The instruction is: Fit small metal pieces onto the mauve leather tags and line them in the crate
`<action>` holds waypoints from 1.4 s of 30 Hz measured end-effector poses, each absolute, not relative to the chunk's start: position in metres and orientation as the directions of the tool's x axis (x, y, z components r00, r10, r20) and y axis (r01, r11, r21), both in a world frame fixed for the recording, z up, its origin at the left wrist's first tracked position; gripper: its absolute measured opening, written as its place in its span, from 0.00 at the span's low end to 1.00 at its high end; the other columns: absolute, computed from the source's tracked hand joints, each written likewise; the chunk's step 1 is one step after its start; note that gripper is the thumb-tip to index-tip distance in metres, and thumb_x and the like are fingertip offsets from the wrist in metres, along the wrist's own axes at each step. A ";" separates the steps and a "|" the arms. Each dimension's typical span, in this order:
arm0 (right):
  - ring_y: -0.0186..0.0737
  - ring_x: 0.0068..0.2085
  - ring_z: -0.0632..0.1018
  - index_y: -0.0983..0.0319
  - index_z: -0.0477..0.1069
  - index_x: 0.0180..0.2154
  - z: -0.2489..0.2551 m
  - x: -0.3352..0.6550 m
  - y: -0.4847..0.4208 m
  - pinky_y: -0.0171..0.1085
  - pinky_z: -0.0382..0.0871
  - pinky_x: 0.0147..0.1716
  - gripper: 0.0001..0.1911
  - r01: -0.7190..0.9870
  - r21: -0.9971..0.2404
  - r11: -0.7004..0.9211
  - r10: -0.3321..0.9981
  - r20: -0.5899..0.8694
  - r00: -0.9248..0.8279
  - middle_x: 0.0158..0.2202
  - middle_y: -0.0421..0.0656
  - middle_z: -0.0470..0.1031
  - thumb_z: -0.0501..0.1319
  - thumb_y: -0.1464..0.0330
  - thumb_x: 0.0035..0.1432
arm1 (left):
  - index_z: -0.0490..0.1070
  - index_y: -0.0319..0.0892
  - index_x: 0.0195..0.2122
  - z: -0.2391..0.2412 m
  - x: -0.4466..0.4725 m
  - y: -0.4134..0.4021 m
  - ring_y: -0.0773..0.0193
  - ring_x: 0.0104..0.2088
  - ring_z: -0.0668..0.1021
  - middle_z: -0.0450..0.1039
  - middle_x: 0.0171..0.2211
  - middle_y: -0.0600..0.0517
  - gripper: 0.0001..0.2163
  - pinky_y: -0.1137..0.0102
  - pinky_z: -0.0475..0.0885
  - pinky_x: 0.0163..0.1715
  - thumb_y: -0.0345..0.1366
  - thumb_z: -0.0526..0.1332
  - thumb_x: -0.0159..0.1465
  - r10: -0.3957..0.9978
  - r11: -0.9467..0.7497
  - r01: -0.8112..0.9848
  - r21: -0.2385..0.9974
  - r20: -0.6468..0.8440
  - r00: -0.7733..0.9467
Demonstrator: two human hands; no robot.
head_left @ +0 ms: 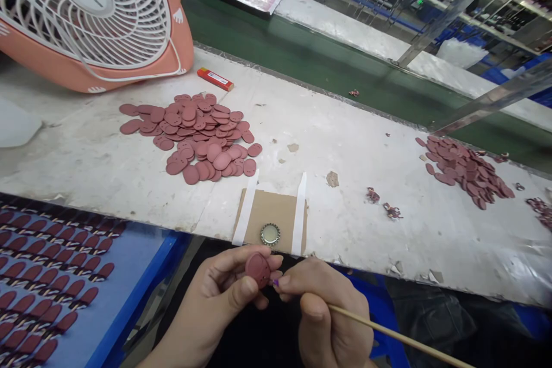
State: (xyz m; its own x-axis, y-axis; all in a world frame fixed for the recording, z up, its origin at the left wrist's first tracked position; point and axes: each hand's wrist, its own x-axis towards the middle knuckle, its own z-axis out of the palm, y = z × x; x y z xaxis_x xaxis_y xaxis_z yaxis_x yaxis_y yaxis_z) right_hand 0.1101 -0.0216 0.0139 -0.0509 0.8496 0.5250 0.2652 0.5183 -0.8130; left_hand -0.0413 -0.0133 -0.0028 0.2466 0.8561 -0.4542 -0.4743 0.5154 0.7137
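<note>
My left hand pinches a small dark-red oval leather piece between thumb and fingers, just below the table's front edge. My right hand is closed round a thin wooden stick whose tip meets the oval piece. Just above the hands, a metal bottle cap sits on a taped cardboard patch. A pile of the same red ovals lies further back on the white worktable.
A pink fan stands at the back left, with a red lighter beside it. A second red pile lies at the right. A blue tray at the lower left holds rows of red pieces. A green conveyor belt runs behind the table.
</note>
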 end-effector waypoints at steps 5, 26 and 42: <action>0.33 0.29 0.76 0.64 0.72 0.42 0.014 0.110 -0.020 0.31 0.72 0.29 0.14 0.236 -0.831 0.504 0.861 0.504 -0.066 0.30 0.42 0.75 0.51 0.66 0.76 | 0.83 0.49 0.39 -0.004 -0.042 -0.015 0.63 0.30 0.81 0.85 0.36 0.48 0.12 0.75 0.76 0.28 0.43 0.73 0.54 0.854 0.520 -0.470 0.713 -0.458 0.249; 0.34 0.29 0.75 0.62 0.72 0.39 -0.026 0.126 0.004 0.32 0.68 0.30 0.11 0.516 -0.758 0.399 0.896 0.443 -0.042 0.31 0.40 0.75 0.53 0.70 0.72 | 0.83 0.48 0.38 -0.007 -0.051 -0.013 0.60 0.37 0.83 0.85 0.39 0.48 0.12 0.77 0.76 0.28 0.43 0.73 0.53 0.806 0.549 -0.465 0.695 -0.587 0.075; 0.34 0.27 0.75 0.61 0.72 0.41 -0.005 0.116 -0.016 0.31 0.71 0.22 0.14 0.160 -0.901 0.404 0.897 0.424 0.126 0.32 0.42 0.74 0.49 0.66 0.76 | 0.83 0.49 0.40 -0.008 -0.045 -0.014 0.57 0.38 0.84 0.85 0.39 0.47 0.12 0.75 0.77 0.29 0.43 0.73 0.55 0.825 0.550 -0.440 0.710 -0.542 0.157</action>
State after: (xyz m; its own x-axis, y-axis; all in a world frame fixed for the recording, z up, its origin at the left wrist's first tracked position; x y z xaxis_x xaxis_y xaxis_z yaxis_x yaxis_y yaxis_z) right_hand 0.1158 -0.0160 -0.0051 0.1263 0.8967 0.4243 0.1604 0.4036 -0.9007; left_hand -0.0449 -0.0136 -0.0078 0.1569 0.8253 -0.5425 -0.4396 0.5502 0.7099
